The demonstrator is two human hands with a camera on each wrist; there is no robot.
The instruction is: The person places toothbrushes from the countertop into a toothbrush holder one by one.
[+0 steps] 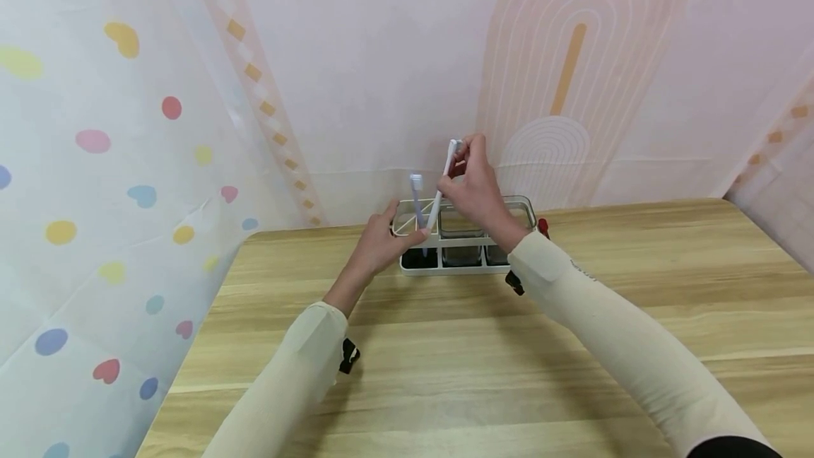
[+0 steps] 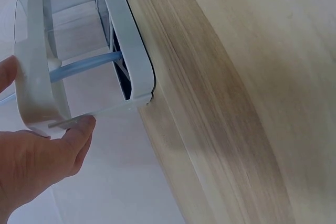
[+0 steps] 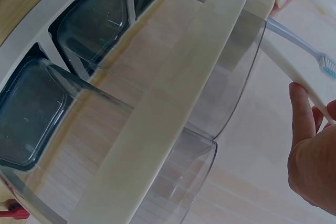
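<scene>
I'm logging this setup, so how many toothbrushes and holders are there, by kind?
Blue toothbrush: 1
White toothbrush: 1
White holder rack: 1
Total: 3

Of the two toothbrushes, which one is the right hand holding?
The white toothbrush, which leans to the right; the right hand pinches its upper end. The blue toothbrush stands in the holder, untouched by that hand.

No words, numbers or brand marks can be read anywhere. On the right sleeve (image 1: pixel 575 271), at about four o'clock from the holder (image 1: pixel 464 235), sits a small dark marking, too tiny and blurred to make out.
</scene>
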